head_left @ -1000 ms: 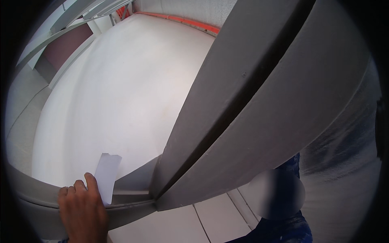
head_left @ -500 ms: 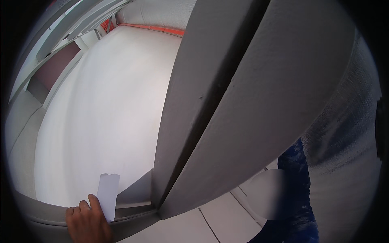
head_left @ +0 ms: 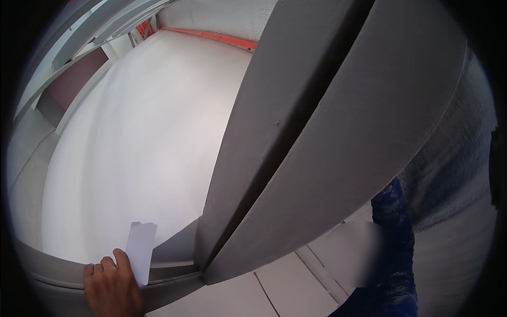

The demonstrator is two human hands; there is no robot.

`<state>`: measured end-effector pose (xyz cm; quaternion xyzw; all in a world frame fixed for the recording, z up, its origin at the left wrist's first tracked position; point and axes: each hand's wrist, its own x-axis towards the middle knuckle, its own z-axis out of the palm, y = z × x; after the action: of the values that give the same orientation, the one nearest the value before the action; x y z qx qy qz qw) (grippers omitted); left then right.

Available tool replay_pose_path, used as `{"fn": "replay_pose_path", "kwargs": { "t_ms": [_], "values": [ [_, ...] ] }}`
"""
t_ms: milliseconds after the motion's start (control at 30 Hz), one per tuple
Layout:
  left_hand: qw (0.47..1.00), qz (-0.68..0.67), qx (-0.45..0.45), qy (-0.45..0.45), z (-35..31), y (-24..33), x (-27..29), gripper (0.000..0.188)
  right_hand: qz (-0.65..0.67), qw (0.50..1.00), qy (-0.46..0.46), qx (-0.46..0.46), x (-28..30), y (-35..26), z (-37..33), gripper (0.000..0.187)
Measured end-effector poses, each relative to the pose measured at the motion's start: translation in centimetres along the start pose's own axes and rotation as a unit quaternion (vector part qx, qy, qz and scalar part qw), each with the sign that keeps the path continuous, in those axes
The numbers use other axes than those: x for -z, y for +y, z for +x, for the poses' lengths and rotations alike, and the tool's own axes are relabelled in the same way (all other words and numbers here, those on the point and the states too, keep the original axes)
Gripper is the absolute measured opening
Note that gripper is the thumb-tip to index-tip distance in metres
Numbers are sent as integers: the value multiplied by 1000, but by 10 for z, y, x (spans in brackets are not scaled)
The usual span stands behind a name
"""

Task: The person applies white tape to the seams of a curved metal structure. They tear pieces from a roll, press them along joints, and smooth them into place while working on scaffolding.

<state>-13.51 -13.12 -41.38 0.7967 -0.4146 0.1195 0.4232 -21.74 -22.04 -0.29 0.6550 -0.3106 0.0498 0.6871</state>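
Note:
At the lower left, my left hand (head_left: 113, 285) shows its back, with the fingers bent and closed. It holds a flat, pale strip (head_left: 141, 251) shaped like a card, its upper edge notched. The strip stands upright beside the index finger and overlaps a large smooth white panel (head_left: 142, 132). Under the hand runs a grey ledge (head_left: 171, 290), close to the foot of a thick grey beam (head_left: 322, 174). My thumb is hidden. My right hand does not show. Dusty blue cloth (head_left: 393, 248) of clothing appears at the lower right, partly behind the beam.
The beam, split by a dark groove, slants across the middle. An orange strip (head_left: 211, 37) edges the panel's top. Pale frame bars (head_left: 100, 31) fill the upper left. Pale floor boards (head_left: 237, 296) with dark seams lie below. A blurred pale round shape (head_left: 346, 253) sits beside the cloth.
The view has shifted slightly, so the beam's upper part appears further right. My left hand and the strip sit a little higher and further left in the picture, the grip unchanged.

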Motion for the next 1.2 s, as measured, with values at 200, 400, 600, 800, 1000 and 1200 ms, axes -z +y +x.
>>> {"fn": "replay_pose_path", "kwargs": {
  "t_ms": [200, 400, 600, 800, 1000, 1200],
  "values": [
    [1000, -14, 4, -16, 3, -3, 2, 5, 26, 998, 39, 37, 3, 0, -2, 66],
    [1000, -12, 1, -20, 4, -5, 4, 5, 109, 993, 37, 40, 3, -17, -41, 60],
    [1000, -2, -8, -16, 3, -9, 2, 6, 215, 952, 195, 94, -34, -22, -8, 67],
    [1000, 0, -12, -19, 2, -15, 5, 6, 306, 900, 294, 96, -50, -34, 16, 75],
    [999, 15, -5, -31, 7, -7, 11, 7, 306, 896, 309, 92, -52, -34, 4, 76],
    [999, 30, -4, -34, 5, -2, 13, 5, 358, 853, 376, 50, -54, -26, 33, 80]
  ]
}}
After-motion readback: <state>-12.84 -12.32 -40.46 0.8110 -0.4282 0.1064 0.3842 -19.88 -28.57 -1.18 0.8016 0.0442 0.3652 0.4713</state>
